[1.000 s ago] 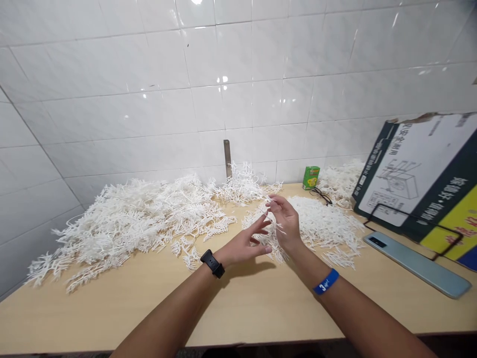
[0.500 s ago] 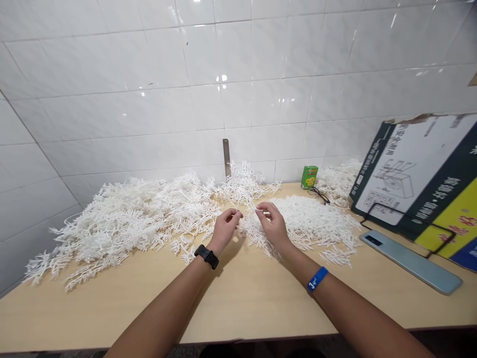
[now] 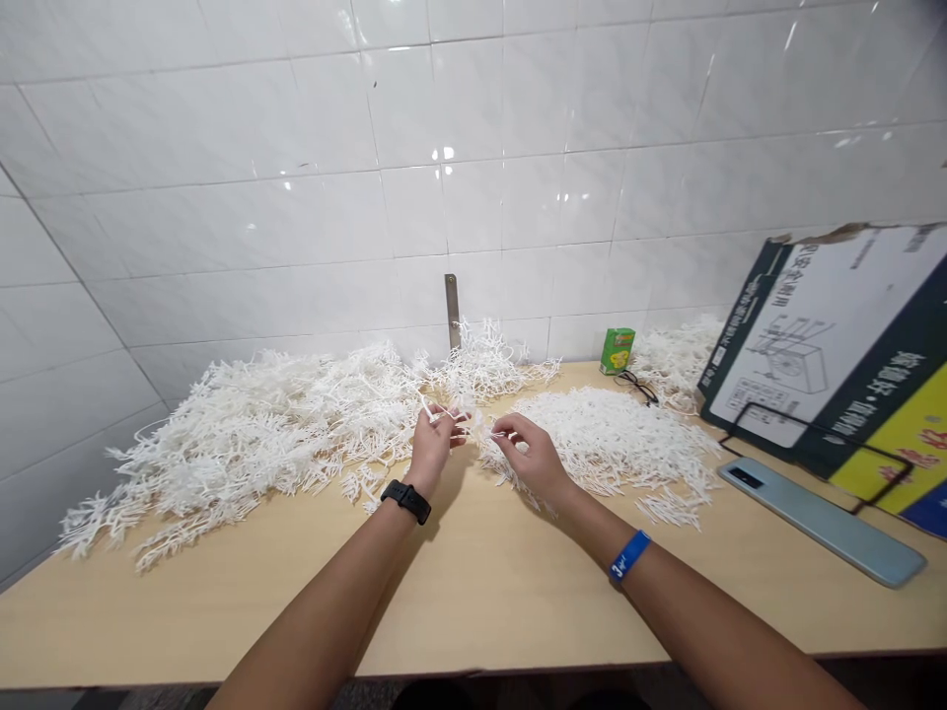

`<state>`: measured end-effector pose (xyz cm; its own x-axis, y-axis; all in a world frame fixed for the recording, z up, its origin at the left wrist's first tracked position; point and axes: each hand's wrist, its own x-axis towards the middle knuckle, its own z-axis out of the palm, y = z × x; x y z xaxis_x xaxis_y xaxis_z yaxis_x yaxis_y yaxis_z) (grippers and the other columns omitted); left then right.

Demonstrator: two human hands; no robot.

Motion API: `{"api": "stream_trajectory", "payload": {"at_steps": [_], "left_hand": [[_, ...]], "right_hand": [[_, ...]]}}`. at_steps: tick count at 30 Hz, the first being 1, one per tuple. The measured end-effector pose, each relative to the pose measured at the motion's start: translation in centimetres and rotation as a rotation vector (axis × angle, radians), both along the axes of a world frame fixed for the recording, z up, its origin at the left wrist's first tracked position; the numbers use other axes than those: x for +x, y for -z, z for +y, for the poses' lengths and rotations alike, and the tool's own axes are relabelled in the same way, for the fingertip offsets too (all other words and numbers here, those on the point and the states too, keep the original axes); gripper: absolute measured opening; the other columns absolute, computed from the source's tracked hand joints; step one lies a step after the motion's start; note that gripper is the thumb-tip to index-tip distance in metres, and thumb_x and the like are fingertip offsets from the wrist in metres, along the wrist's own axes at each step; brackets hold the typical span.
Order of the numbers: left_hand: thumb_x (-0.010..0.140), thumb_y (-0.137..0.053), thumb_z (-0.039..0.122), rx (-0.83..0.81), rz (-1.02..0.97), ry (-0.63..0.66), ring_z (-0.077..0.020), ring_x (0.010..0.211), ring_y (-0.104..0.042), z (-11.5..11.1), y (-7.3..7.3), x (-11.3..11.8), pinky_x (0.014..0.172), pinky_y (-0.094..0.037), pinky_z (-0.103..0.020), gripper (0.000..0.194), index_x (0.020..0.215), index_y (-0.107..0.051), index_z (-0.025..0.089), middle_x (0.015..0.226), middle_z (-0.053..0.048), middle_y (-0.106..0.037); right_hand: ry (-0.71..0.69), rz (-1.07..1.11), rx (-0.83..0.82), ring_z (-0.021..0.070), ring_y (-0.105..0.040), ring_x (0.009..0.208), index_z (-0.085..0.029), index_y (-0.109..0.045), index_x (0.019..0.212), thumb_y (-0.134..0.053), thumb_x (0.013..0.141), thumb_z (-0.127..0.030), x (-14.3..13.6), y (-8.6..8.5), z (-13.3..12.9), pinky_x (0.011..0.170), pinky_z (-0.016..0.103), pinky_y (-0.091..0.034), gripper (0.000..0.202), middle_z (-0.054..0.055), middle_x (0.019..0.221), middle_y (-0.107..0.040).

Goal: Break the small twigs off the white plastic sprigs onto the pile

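My left hand (image 3: 433, 446), with a black watch on its wrist, is closed on a white branching plastic strip (image 3: 429, 406) whose stem pokes out above the fingers. Facing it, my right hand (image 3: 537, 456) pinches a small white plastic piece (image 3: 497, 434) between thumb and fingertips. A short gap separates the two hands, with blurred white bits between them. To the left spreads a large tangled heap of white branching strips (image 3: 273, 424). Beside and beyond my right hand lies a flatter pile of short white pieces (image 3: 621, 434).
A green box (image 3: 617, 351) stands near the tiled wall, with dark glasses (image 3: 637, 386) beside it. At right, a phone (image 3: 821, 523) lies before a leaning printed carton (image 3: 806, 345) and a black wire frame (image 3: 821, 429). A metal strip (image 3: 452, 311) is fixed to the wall.
My left hand has shifted slightly left and up, its fingers turned, with a strip now showing above them. The right hand has drawn a little down and left.
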<state>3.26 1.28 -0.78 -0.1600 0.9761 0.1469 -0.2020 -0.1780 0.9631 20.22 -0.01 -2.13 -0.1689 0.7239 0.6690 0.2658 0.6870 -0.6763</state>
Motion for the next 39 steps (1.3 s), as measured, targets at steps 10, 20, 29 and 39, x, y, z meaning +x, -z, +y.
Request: {"api": "stream_trajectory", "payload": {"at_steps": [10, 20, 29, 39], "left_hand": [[0.081, -0.058, 0.028, -0.117, -0.373, 0.314, -0.017, 0.074, -0.067, -0.8, -0.9, 0.8, 0.066, -0.053, -0.028, 0.013, 0.088, -0.053, 0.018, 0.091, -0.008, -0.07], [0.082, -0.057, 0.027, -0.188, -0.41, 0.343, -0.0038, 0.045, -0.043, -0.8, -1.2, 0.8, 0.04, -0.03, -0.016, 0.011, 0.084, -0.05, 0.018, 0.076, -0.001, -0.061], [0.076, -0.068, 0.039, -0.13, -0.094, 0.261, 0.0011, 0.041, -0.032, -1.2, -1.2, 1.2, 0.041, -0.026, -0.016, 0.027, 0.084, -0.051, 0.018, 0.082, 0.003, -0.057], [0.074, -0.064, 0.035, -0.178, 0.07, 0.36, -0.004, 0.049, -0.04, -1.5, -0.9, 1.2, 0.045, -0.027, -0.018, 0.025, 0.094, -0.059, 0.021, 0.072, 0.004, -0.054]], "right_hand": [[-0.138, -0.184, -0.116, 0.0144, -0.057, 0.071, -0.019, -0.064, 0.084, -0.055, 0.087, -0.021, -0.6, 0.5, -0.4, 0.065, 0.027, -0.043, 0.01, 0.002, 0.081, -0.066], [-0.158, -0.305, -0.071, 0.0165, -0.059, 0.075, -0.021, -0.072, 0.088, -0.057, 0.09, -0.025, -0.9, 0.6, -0.6, 0.068, 0.029, -0.044, 0.016, 0.004, 0.087, -0.069], [0.111, 0.007, 0.037, 0.0158, -0.055, 0.071, -0.019, -0.063, 0.082, -0.047, 0.095, -0.032, 0.4, -0.6, -0.4, 0.064, 0.028, -0.043, 0.024, 0.002, 0.075, -0.061], [-0.043, -0.232, 0.019, 0.0197, -0.062, 0.087, -0.024, -0.069, 0.109, -0.062, 0.088, -0.036, 0.4, -0.2, 0.0, 0.079, 0.034, -0.047, 0.025, 0.006, 0.101, -0.07]]}}
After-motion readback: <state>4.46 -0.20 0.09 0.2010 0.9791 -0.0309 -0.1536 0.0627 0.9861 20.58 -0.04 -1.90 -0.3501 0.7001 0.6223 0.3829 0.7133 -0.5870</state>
